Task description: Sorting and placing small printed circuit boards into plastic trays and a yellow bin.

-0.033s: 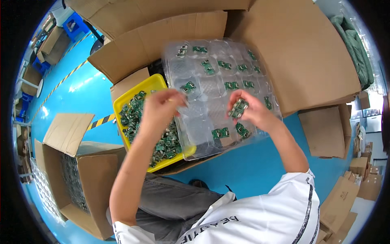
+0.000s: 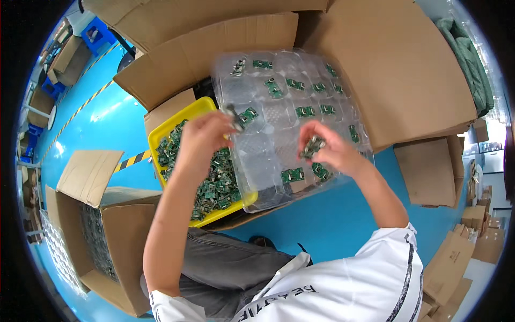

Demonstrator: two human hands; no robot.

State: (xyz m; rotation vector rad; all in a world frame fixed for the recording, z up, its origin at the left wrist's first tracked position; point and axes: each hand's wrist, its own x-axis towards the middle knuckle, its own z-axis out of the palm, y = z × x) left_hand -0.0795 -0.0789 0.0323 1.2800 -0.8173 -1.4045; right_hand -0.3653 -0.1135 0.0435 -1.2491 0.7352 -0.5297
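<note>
My left hand (image 2: pixel 206 133) is closed, and a small circuit board (image 2: pixel 234 117), smeared by motion, sticks out from its fingertips over the left edge of the clear plastic tray (image 2: pixel 252 153). Over the tray's right part, my right hand (image 2: pixel 335 150) has its fingers curled round a little cluster of circuit boards (image 2: pixel 312 146). Green boards lie singly in several of the tray's pockets, among them one board (image 2: pixel 292 175) near the front edge. Under my left forearm stands a yellow bin (image 2: pixel 251 199) heaped with loose green circuit boards (image 2: pixel 217 188).
The tray rests on an open cardboard box with raised flaps (image 2: pixel 397 70). At lower left, another open carton (image 2: pixel 131 231) holds dark, stacked contents. A smaller carton (image 2: pixel 429 174) stands at right, and flattened cardboard (image 2: pixel 449 263) lies on the blue floor at lower right.
My left hand has shifted slightly left, and a board now shows at its fingertips. My right hand has turned a little with its boards.
</note>
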